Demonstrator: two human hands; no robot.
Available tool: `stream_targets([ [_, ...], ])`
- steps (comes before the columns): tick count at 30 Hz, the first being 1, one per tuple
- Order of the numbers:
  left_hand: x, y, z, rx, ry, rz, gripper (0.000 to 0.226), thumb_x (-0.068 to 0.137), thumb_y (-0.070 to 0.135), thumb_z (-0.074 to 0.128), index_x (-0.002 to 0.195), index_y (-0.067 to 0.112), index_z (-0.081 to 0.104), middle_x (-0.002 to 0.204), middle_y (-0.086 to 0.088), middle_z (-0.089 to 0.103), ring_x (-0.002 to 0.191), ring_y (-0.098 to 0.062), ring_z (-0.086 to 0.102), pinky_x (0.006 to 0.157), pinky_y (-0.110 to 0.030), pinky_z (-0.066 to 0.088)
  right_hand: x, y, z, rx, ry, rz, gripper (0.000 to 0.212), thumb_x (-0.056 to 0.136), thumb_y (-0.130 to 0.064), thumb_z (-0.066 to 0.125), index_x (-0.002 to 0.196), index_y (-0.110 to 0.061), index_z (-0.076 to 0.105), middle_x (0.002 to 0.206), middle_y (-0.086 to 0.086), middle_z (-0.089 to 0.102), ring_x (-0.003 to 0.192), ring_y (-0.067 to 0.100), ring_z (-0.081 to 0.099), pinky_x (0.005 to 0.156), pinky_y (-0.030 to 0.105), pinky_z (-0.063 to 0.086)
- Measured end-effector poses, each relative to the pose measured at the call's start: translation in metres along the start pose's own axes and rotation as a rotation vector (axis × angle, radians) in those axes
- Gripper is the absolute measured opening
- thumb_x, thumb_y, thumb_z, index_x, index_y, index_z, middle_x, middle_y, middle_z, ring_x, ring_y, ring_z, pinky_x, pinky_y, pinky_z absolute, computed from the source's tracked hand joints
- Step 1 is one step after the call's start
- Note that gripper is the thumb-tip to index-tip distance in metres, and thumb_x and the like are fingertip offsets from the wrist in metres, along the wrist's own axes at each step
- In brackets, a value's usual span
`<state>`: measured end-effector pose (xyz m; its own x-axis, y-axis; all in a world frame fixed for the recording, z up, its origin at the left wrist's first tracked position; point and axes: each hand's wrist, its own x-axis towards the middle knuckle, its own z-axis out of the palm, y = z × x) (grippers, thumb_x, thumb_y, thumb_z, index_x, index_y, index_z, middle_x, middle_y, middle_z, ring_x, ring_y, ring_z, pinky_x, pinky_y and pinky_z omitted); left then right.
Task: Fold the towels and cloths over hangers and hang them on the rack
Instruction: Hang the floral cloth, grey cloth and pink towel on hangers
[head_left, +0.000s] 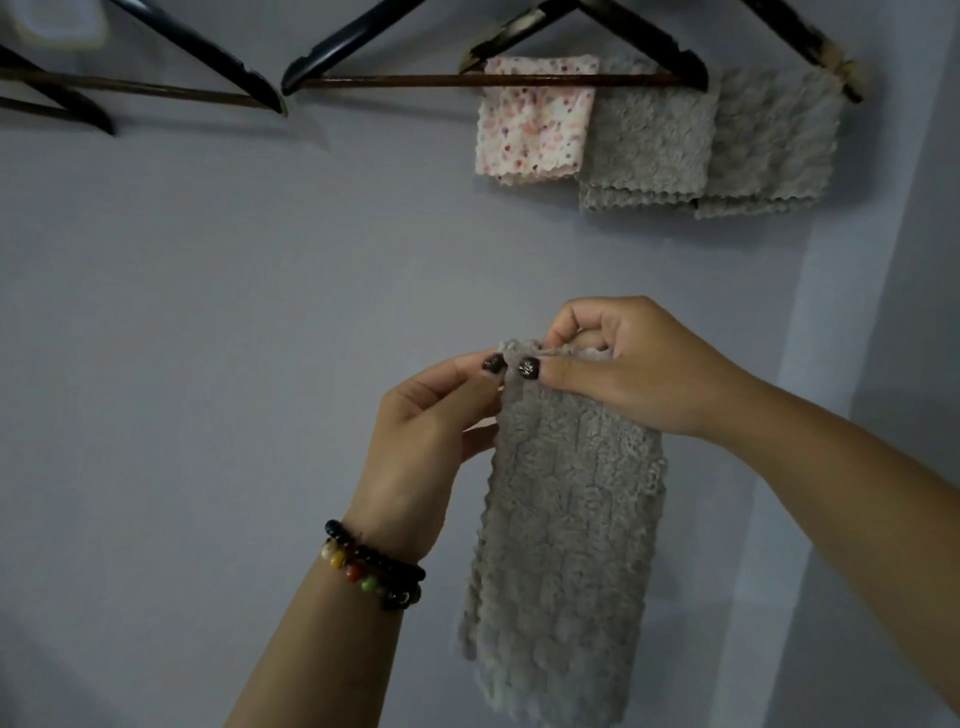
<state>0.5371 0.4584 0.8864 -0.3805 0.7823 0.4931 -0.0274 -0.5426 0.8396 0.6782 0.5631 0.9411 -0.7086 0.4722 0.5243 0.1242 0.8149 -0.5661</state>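
grey fluffy towel with scalloped edges (566, 530) hangs in front of you, below the dark wooden hangers (498, 78). your left hand (431, 431) and right hand (634, 369) each pinch its top edge, thumbs close together, likely squaring it before draping.

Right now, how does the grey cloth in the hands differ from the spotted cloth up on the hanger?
The grey cloth is plain and fluffy; the spotted cloth is white with pink and red dots. The grey cloth hangs long from the left hand and right hand, which pinch its top edge; the spotted cloth is folded short over a hanger bar. Both have scalloped edges.
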Motion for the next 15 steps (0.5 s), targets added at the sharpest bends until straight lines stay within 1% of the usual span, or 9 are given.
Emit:
stream_targets([
  [2,-0.002,0.001,0.001,-0.004,-0.035,0.020,0.025,0.089,0.018,0.058,0.104,0.002,0.071,0.089,-0.008,0.074,0.082,-0.019,0.068,0.070,-0.030,0.054,0.000,0.001,0.002,0.024,0.028,0.003,0.018,0.082,-0.035,0.072,0.079,-0.020,0.063,0.054,-0.017,0.058,0.044,-0.003,0.047,0.048,0.013,0.031],
  [4,-0.001,0.000,0.001,0.006,0.014,0.049,0.024,0.078,0.017,0.064,0.098,0.005,0.072,0.096,-0.010,0.075,0.087,-0.021,0.070,0.073,-0.031,0.057,-0.001,0.002,0.003,0.107,0.000,0.014,0.019,0.082,-0.030,0.073,0.078,-0.015,0.063,0.048,-0.011,0.055,0.040,0.001,0.039,0.044,0.016,0.029],
  [6,0.001,-0.003,0.000,0.005,0.076,0.050,0.015,0.077,0.013,0.065,0.090,0.009,0.073,0.089,-0.008,0.075,0.082,-0.020,0.070,0.070,-0.029,0.057,-0.002,0.006,0.002,0.198,-0.095,0.037,0.022,0.077,-0.033,0.074,0.079,-0.013,0.066,0.051,-0.005,0.060,0.049,0.010,0.047,0.053,0.022,0.036],
  [8,0.005,-0.003,-0.002,0.004,0.146,0.033,0.010,0.083,0.007,0.064,0.086,0.012,0.072,0.081,-0.005,0.074,0.075,-0.017,0.067,0.068,-0.027,0.055,-0.002,0.015,-0.003,0.257,-0.172,0.062,0.032,0.067,-0.042,0.074,0.077,-0.012,0.071,0.067,0.014,0.067,0.065,0.020,0.054,0.065,0.030,0.041],
  [9,0.008,-0.002,-0.004,0.004,0.177,0.026,0.013,0.087,0.003,0.061,0.087,0.012,0.071,0.080,-0.004,0.073,0.074,-0.017,0.066,0.070,-0.028,0.054,-0.001,0.019,-0.006,0.252,-0.192,0.073,0.031,0.065,-0.042,0.073,0.073,-0.012,0.071,0.068,0.014,0.066,0.067,0.018,0.056,0.068,0.029,0.042],
  [10,0.012,0.000,-0.007,0.005,0.189,0.023,0.014,0.089,0.001,0.058,0.090,0.010,0.069,0.081,-0.004,0.071,0.076,-0.017,0.064,0.073,-0.028,0.053,-0.001,0.023,-0.008,0.215,-0.207,0.084,0.030,0.065,-0.042,0.072,0.068,-0.012,0.071,0.067,0.009,0.063,0.066,0.013,0.055,0.067,0.026,0.041],
  [12,0.020,0.003,-0.013,0.049,0.164,0.027,0.016,0.092,0.000,0.054,0.094,0.010,0.066,0.086,-0.007,0.068,0.081,-0.021,0.061,0.075,-0.030,0.051,0.000,0.033,-0.012,0.098,-0.209,0.111,0.036,0.062,-0.049,0.073,0.064,-0.013,0.070,0.072,0.000,0.060,0.066,0.008,0.053,0.069,0.024,0.037],
  [14,0.027,0.006,-0.020,0.118,0.123,0.047,0.017,0.095,0.001,0.052,0.093,0.013,0.064,0.084,-0.005,0.064,0.080,-0.021,0.057,0.073,-0.030,0.047,0.002,0.043,-0.015,0.034,-0.185,0.145,0.039,0.056,-0.057,0.072,0.065,-0.019,0.072,0.092,-0.007,0.061,0.081,0.003,0.058,0.083,0.025,0.039],
  [15,0.030,0.007,-0.024,0.149,0.108,0.066,0.020,0.096,0.001,0.050,0.090,0.015,0.063,0.080,-0.001,0.063,0.075,-0.018,0.055,0.070,-0.028,0.046,0.004,0.046,-0.015,0.021,-0.189,0.156,0.042,0.054,-0.059,0.072,0.066,-0.019,0.073,0.101,-0.010,0.060,0.092,0.001,0.058,0.091,0.026,0.039],
])
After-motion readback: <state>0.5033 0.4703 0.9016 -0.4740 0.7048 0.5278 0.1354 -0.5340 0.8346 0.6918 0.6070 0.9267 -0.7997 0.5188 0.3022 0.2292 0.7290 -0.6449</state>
